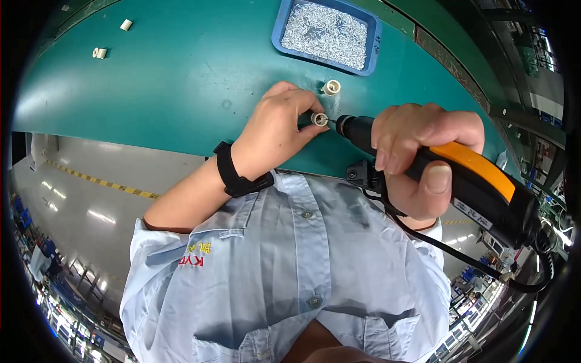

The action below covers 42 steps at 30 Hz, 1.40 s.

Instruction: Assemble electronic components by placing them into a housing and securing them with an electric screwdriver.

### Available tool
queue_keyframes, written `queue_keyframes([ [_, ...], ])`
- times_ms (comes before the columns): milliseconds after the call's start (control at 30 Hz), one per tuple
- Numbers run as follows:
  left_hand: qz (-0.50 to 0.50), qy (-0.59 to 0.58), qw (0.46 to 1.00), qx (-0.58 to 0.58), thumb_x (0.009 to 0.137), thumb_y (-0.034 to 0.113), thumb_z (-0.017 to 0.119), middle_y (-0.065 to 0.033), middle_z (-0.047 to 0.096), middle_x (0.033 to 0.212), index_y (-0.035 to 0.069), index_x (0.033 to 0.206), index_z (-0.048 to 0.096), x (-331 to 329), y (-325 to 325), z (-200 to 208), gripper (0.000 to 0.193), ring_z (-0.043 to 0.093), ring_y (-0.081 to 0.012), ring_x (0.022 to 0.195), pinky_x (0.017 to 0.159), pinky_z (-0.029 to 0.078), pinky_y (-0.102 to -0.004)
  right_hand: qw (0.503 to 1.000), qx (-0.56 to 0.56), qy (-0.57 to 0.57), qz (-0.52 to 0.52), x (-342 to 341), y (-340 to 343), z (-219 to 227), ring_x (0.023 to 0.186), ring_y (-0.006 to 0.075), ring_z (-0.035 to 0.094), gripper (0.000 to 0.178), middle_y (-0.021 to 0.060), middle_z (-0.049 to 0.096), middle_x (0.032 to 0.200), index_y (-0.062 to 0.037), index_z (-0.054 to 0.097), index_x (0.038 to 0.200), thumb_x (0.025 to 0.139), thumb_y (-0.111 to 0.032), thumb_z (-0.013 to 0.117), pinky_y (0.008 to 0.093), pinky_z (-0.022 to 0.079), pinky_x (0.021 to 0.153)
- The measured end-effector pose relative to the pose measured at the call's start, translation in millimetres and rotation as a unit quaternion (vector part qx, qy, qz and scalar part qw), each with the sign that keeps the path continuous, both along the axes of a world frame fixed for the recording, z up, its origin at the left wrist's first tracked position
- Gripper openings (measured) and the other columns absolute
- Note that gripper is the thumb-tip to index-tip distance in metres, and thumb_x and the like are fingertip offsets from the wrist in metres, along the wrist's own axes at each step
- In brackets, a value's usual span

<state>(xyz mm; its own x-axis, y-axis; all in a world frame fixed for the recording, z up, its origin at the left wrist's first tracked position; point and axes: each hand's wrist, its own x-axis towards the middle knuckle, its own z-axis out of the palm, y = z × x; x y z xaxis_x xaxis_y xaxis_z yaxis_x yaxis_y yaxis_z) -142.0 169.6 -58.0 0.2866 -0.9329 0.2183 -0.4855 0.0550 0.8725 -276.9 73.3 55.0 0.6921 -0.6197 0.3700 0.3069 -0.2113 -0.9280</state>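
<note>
Between the thumb and fingers of my left hand (281, 118) is a small cream-coloured cylindrical part (319, 120), its hollow end facing up. My right hand (423, 145) is wrapped round a black and orange electric screwdriver (478, 175), which lies slanted with its nose toward the left. The thin bit at that nose reaches the edge of the cylinder; whether it touches a screw inside cannot be made out. Just beyond my left fingertips, a second cream cylindrical part (331, 88) stands on the green work surface (181, 78).
A blue tray (275, 42) full of small silvery screw-like pieces sits at the far edge. Several cream pieces, among them a small cylinder (126, 25), lie at the far left. A black cable (448, 249) hangs from the screwdriver. A dark rail (448, 63) borders the right side.
</note>
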Motion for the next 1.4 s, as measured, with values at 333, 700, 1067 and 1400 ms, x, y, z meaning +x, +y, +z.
queue_keyframes([
  [333,0.010,0.004,1.000,-0.010,0.065,0.004,0.078,-0.0090,0.065,0.079,0.004,0.082,0.063,-0.7,0.9,-1.0,0.022,0.058,-0.0296,0.079,0.074,0.047,-0.0388,0.995,-0.039,-0.022,0.093,3.7,-5.4,-15.9,0.060,0.0144,0.054,0.029,0.0053,0.055,0.070,-0.0035,0.047,0.104,0.088,-0.018,0.067,0.0287,0.047,0.057],
  [700,0.015,0.006,1.000,-0.014,0.065,0.004,0.076,-0.0075,0.065,0.078,0.006,0.080,0.063,0.7,0.5,-5.3,0.020,0.059,-0.0285,0.082,0.077,0.046,-0.0391,0.998,-0.005,0.048,0.040,16.6,1.0,-11.7,0.048,0.0130,0.048,0.038,0.0000,0.050,0.060,-0.0079,0.046,0.095,0.091,-0.040,0.065,0.0306,0.041,0.051],
  [1067,0.031,0.006,0.999,0.006,0.080,0.011,0.072,-0.0129,0.066,0.085,0.002,0.096,0.064,54.9,-12.3,26.0,0.020,0.062,-0.0302,0.077,0.072,0.050,-0.0395,0.959,-0.010,-0.274,0.072,-21.4,-27.7,12.1,0.059,0.0153,0.057,0.031,0.0032,0.055,0.072,-0.0068,0.048,0.102,0.092,-0.030,0.066,0.0273,0.044,0.053],
  [1400,0.162,-0.159,0.974,-0.029,0.087,0.017,0.069,-0.0085,0.069,0.093,0.002,0.111,0.065,180.1,-155.4,36.9,0.028,0.066,-0.0184,0.080,0.075,0.053,-0.0290,0.988,0.008,-0.148,-0.038,-48.3,-25.3,-4.0,0.053,0.0144,0.052,0.032,0.0013,0.053,0.065,-0.0080,0.048,0.101,0.092,-0.034,0.064,0.0280,0.040,0.051],
])
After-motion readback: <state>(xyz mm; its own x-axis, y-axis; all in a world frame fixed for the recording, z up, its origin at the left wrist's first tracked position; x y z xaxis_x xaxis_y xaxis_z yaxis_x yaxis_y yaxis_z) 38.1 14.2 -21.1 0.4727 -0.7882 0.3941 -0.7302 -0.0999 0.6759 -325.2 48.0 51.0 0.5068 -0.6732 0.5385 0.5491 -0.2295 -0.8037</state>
